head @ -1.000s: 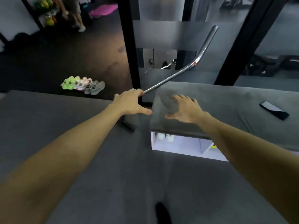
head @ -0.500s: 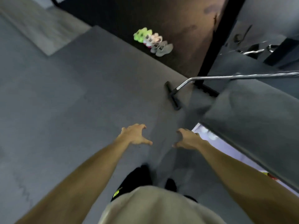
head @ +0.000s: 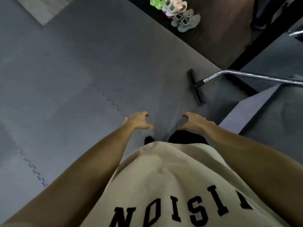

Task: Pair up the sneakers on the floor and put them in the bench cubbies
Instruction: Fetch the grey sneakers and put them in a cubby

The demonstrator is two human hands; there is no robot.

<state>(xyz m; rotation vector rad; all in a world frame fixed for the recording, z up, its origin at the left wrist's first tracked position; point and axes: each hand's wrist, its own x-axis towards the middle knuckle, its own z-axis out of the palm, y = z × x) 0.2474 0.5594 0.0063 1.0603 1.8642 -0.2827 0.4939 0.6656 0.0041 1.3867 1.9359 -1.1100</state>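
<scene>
- Hanging in front of the body, the left hand [head: 138, 120] and the right hand [head: 194, 121] are being held out over the grey floor mat [head: 65, 79], side by side with a small gap between them.
- Nothing is being gripped by either hand: the fingers of both are being kept loosely curled and spread, thumbs pointing toward each other.
- The sneakers [head: 176, 11] are being left in a tight row on the dark floor [head: 221, 38] at the far edge of the scene, well apart from the hands; green ones are being shown at the left of the row, pink-and-white ones in the middle and grey ones [head: 186, 21] at the right.
- The counter [head: 262, 105], padded in grey, is being seen at the right; its cubbies are not being shown.
- A chrome tube [head: 252, 77] with a black floor nozzle [head: 195, 86] is being rested on the mat, between the sneakers and the hands.
- A beige shirt [head: 172, 185] with black lettering is being seen nearest of all.
</scene>
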